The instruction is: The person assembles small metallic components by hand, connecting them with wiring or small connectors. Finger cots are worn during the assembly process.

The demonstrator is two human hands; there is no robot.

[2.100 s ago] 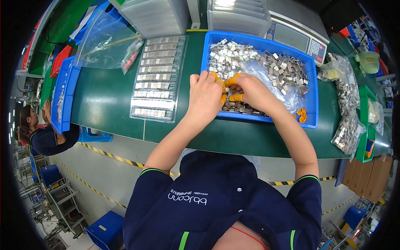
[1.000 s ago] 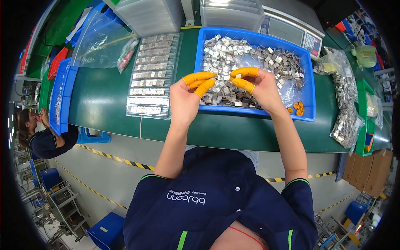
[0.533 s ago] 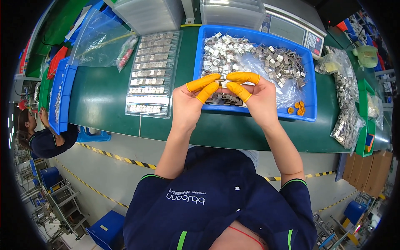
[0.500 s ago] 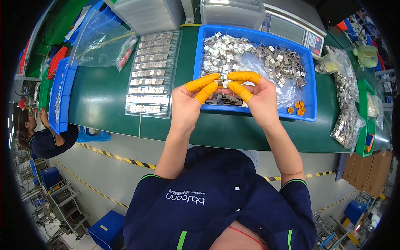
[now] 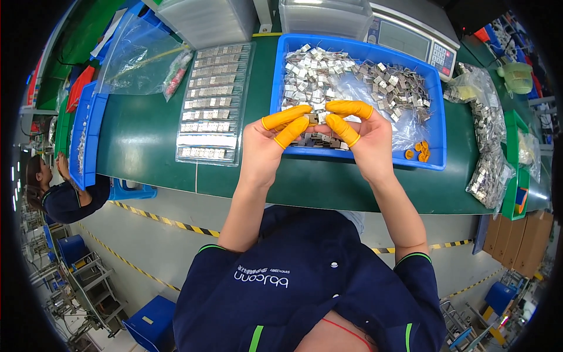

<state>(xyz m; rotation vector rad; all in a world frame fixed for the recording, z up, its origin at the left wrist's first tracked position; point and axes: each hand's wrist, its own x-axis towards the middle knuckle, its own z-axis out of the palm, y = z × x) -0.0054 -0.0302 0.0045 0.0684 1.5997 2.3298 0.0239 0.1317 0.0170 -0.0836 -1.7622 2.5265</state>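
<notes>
Left hand: From my end I see the left hand (image 5: 262, 149) with its orange-covered thumb and finger pinched on the left side of a small held metal piece (image 5: 313, 118).
Right hand: The right hand (image 5: 373, 145) looks pinched too, on the piece's right side, though I can't make out every contact.
Held piece: Above the near half of the blue bin (image 5: 441, 138), at two o'clock from the left hand and about ten from the right. I can't tell whether it is one piece or two set together.
Long axis: I'd judge nine to three, fingertip to fingertip; too small to be sure.
Clear tray: The clear tray (image 5: 202, 141) lies at nine o'clock from the piece, well apart, its long axis near twelve to six, rows running crosswise.
Nearer hand: For the tray, the left; for the piece, I see no clear difference.
Bin heaps: Pale pieces (image 5: 311, 66) at twelve o'clock, darker pieces (image 5: 396, 88) toward two, plastic film (image 5: 352, 88) between.
Loose finger covers: The orange covers (image 5: 426, 155) sit between three and four, in the bin's near corner.
</notes>
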